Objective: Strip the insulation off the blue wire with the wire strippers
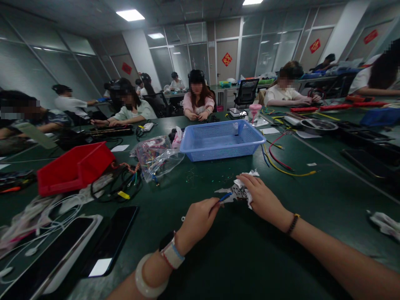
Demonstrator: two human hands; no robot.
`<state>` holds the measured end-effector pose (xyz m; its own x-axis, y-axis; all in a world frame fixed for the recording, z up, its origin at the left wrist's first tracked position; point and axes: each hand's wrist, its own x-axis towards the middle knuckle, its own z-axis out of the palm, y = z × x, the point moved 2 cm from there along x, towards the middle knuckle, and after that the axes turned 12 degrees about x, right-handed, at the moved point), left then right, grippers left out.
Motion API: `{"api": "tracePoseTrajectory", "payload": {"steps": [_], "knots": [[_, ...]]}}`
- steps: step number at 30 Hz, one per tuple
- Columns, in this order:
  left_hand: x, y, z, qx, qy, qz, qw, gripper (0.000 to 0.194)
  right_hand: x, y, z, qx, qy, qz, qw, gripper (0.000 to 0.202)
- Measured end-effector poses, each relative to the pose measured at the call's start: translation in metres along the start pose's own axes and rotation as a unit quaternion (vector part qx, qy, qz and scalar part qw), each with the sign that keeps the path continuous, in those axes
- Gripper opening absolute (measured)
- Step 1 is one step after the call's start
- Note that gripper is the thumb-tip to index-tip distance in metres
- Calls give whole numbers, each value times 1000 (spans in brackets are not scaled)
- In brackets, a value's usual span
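My left hand (pixel 199 220) pinches a thin blue piece (pixel 225 197) that reaches to the metal jaws of a wire stripper tool (pixel 238 191). Around the tool's other end, my right hand (pixel 261 195) is closed, with crumpled white tissue (pixel 249 199) between its fingers and the tool. The tool's pointed tip faces left, above the green table. How the blue piece meets the jaws is too small to tell. Small scraps lie on the table just beyond the tool.
Beyond my hands stands a blue basket (pixel 223 156). A bag of wires (pixel 156 156) and a red bin (pixel 75 168) are to the left, with two phones (pixel 114 237) nearer. Loose cables (pixel 293 173) lie right. Several people sit around.
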<state>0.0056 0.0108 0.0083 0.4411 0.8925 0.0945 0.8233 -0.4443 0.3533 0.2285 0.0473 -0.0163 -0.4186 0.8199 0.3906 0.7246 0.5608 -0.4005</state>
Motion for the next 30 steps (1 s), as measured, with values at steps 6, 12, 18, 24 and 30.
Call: {"api": "tracePoseTrajectory", "payload": {"steps": [6, 12, 18, 24, 30], "knots": [[-1, 1, -1, 11, 9, 8, 1000, 24, 0, -3, -2, -16, -10, 8, 1000, 69], [-1, 0, 1, 7, 18, 15, 1000, 24, 0, -3, 0, -9, -21, 2, 1000, 66], [-1, -1, 3, -13, 26, 25, 999, 23, 2, -8, -6, -79, -18, -15, 997, 62], [-2, -1, 2, -17, 41, 31, 999, 25, 7, -18, -18, -163, -5, -40, 986, 42], [-3, -2, 3, -6, 54, 49, 997, 25, 6, -19, -23, -221, 17, -73, 972, 38]]}}
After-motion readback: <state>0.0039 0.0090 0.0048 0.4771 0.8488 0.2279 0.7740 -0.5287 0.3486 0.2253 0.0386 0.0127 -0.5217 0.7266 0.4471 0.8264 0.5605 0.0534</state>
